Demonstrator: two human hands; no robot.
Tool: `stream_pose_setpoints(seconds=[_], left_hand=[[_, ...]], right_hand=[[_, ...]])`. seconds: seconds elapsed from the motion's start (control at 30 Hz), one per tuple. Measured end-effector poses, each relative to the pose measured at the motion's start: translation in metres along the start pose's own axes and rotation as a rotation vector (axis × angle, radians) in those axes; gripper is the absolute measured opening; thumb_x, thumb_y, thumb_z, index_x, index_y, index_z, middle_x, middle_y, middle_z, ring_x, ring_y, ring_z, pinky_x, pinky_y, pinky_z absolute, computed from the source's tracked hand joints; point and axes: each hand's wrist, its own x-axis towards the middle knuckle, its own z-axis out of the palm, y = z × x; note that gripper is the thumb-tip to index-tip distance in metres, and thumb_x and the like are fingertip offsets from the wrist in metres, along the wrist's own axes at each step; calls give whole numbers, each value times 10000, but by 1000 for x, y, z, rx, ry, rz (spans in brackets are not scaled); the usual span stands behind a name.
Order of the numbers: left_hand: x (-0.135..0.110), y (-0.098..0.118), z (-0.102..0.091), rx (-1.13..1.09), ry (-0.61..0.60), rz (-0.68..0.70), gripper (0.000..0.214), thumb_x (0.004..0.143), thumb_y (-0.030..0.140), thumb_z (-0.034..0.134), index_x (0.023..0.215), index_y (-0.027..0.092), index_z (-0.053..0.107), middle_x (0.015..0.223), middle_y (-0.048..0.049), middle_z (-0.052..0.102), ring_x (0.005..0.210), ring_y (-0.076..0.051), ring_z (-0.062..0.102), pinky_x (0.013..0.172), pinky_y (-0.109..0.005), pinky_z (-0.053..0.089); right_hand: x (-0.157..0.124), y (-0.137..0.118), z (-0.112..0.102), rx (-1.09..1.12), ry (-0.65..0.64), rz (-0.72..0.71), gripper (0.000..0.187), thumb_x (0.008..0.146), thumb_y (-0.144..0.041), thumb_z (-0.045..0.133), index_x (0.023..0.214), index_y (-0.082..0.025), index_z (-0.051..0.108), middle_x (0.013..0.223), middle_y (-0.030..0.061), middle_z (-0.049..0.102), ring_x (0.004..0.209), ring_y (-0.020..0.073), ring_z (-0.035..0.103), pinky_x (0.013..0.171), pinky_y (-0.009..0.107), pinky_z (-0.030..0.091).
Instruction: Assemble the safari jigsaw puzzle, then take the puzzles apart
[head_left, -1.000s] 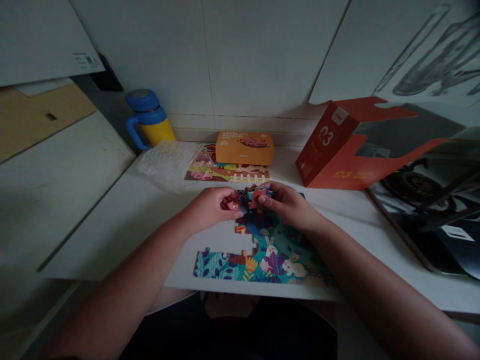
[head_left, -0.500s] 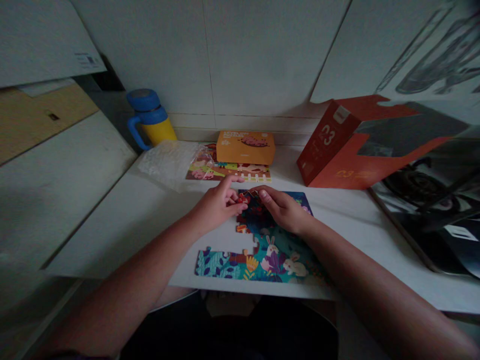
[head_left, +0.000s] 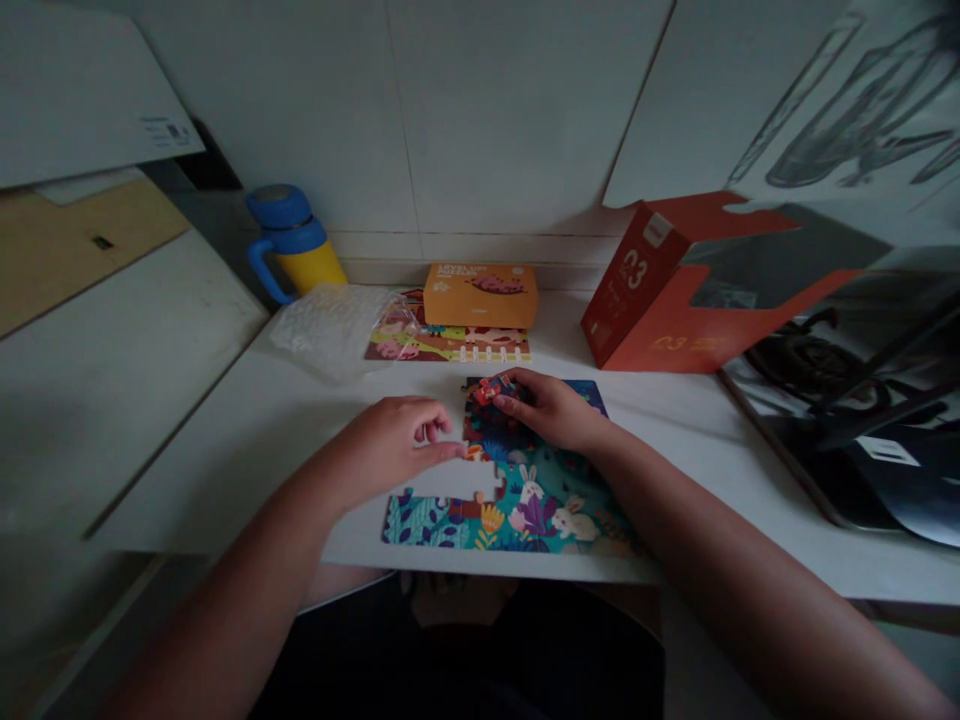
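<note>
A partly joined jigsaw puzzle with rabbits and plants lies on the white table, with a gap at its left side. My right hand is over the puzzle's upper part, thumb and fingers closed on a red and dark puzzle piece; whether there is more than one piece in the grip, I cannot tell. To the left of the puzzle is my left hand, its fingers curled but apart from the thumb, with nothing visible between them. Its thumb tip is close to an orange part at the puzzle's left edge.
Behind the puzzle, an orange puzzle box stands on a farm picture sheet. Clear bubble wrap lies beside a blue and yellow jug. At right are a red-orange carton and a dark appliance.
My left hand has drawn back left and down, away from my right hand. The red piece that was at my left fingers is now in my right hand. The view has shifted slightly.
</note>
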Motion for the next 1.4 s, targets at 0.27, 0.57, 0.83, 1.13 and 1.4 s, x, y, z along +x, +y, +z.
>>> stream_pose_setpoints(seconds=[0.27,0.57,0.83,1.13,1.4], left_hand=[[-84,39,60,302,118,25,741,733,658,867,1275,211,630,1286,-112,666,1163,-342,621,980,-483,510],[-80,30,79,289,171,6,488,838,599,811,1016,214,569,1042,-69,637,994,-292,596,874,-434,466],[-65,33,78,234,177,12,454,815,456,873,881,229,486,907,-19,613,890,-248,592,779,-373,450],[-60,33,83,180,179,77,256,931,401,779,1018,229,611,959,-23,742,906,-239,687,834,-395,488],[-65,33,82,267,319,60,275,1022,416,647,837,224,582,786,-9,696,747,-209,646,723,-353,476]], right_hand=[[0,3,0,-20,3,-45,414,1000,-552,619,1236,-221,700,1107,81,773,922,249,710,809,373,565],[0,6,-1,-64,-3,-106,395,1007,-543,604,1218,-224,703,1069,60,769,894,231,694,804,350,541],[1,5,-2,-87,-6,-109,421,1000,-563,602,1220,-219,706,1067,66,771,895,231,687,814,342,531],[0,3,-2,-99,-3,-121,417,1001,-563,604,1197,-210,709,1072,72,762,891,225,679,815,345,519],[0,3,-2,-108,-12,-114,411,1004,-552,605,1216,-214,704,1065,66,770,915,233,688,825,347,524]])
